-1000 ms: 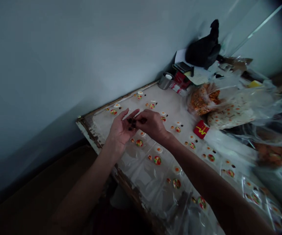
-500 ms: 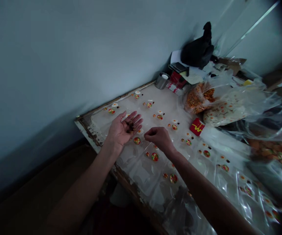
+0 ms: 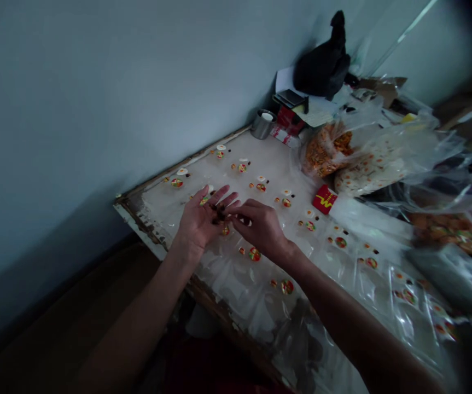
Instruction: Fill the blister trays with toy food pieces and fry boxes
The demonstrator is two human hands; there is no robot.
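Observation:
My left hand (image 3: 198, 221) is turned palm up over the near-left part of the table, its fingers stretched out. A small heap of dark brown pieces (image 3: 219, 213) rests on its palm and fingers. From the right, my right hand (image 3: 260, 225) reaches to that heap, thumb and fingertips pinched together; what is between them is too small to make out. Below and around both hands are groups of tiny pieces on clear plastic: round red-green ones (image 3: 254, 254), white-and-orange egg-like ones (image 3: 182, 172), small orange ones and dark ones.
Along the wall stands a metal cup (image 3: 263, 125). Right of it are a red box (image 3: 290, 119), a black bag (image 3: 321, 65) and a red packet with yellow marking (image 3: 324, 199). Clear bags of orange pieces (image 3: 328, 150) and egg-like pieces (image 3: 369, 172) crowd the right side. The table's worn edge (image 3: 219, 306) is near me.
My right hand has moved left and up to the dark pieces on my left palm; before, it hung apart from it. The view has shifted slightly.

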